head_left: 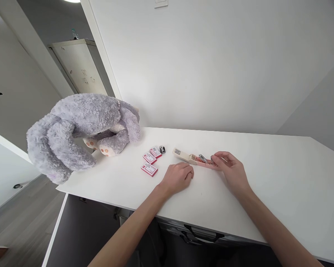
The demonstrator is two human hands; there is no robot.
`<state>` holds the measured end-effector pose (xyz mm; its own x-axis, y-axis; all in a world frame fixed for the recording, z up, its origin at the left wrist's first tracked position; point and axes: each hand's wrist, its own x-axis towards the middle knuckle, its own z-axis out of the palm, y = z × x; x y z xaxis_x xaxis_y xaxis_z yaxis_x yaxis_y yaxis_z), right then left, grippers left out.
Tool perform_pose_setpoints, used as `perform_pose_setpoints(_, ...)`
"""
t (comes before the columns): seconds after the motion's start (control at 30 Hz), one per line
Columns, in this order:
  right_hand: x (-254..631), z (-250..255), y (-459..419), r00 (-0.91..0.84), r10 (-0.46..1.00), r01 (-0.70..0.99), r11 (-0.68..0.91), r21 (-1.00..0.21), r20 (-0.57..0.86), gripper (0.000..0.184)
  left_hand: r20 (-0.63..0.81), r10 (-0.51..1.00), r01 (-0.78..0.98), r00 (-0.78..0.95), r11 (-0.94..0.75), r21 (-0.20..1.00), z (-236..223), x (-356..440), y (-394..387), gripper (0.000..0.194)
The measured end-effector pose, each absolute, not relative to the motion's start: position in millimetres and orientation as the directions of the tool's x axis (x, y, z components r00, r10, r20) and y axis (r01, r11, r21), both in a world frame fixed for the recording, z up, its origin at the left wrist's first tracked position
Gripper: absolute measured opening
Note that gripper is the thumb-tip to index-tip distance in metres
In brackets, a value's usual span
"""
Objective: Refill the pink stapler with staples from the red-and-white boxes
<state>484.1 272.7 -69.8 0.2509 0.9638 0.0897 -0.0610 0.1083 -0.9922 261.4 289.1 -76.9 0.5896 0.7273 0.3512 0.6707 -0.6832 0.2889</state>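
Observation:
A long, narrow cream and pink case (185,155) lies hinged open on the white table, its cream half toward the left. Inside the pink half are a silver metal piece (202,158) and some orange-pink contents too small to make out. My right hand (232,168) is over the pink half's right end, thumb and fingers pinched on a small silver-grey piece (212,159) that is partly hidden. My left hand (178,177) rests on the table just below the cream half, fingers curled in, with nothing visible in it.
Left of the case lie three small red-and-white boxes (149,169) and a black and silver staple remover (162,149). A large grey-lilac plush toy (86,115) fills the table's left end. The white wall (211,74) rises behind. Dark drawer handles (203,235) show below the front edge.

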Motion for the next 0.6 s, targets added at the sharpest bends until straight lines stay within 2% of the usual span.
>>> perform_pose_setpoints(0.1,487,-70,275,0.160,0.983,-0.181,0.116,-0.977,0.087,0.031,0.367,0.732,0.680,0.574,-0.675,0.285,-77,261,290,0.024)
perform_pose_setpoints(0.23,486,-70,274,-0.029,0.998,-0.219,0.056,-0.974,0.063,0.032,0.394,0.751,0.697,0.530,-0.650,0.303,-77,260,292,0.024)
perform_pose_setpoints(0.4,480,-67,269,-0.274,0.962,-0.073,-0.001,-0.997,0.019,0.033,0.413,0.694,0.670,0.590,-0.706,0.229,-75,261,289,0.025)
perform_pose_setpoints(0.5,478,-65,269,-0.293,0.955,-0.008,0.038,-0.999,0.039,0.036,0.436,0.661,0.665,0.611,-0.727,0.170,-72,258,284,0.023)
perform_pose_setpoints(0.6,476,-64,269,-0.292,0.955,-0.005,0.049,-0.999,0.049,0.039,0.483,0.681,0.721,0.550,-0.679,0.138,-69,246,276,0.020)
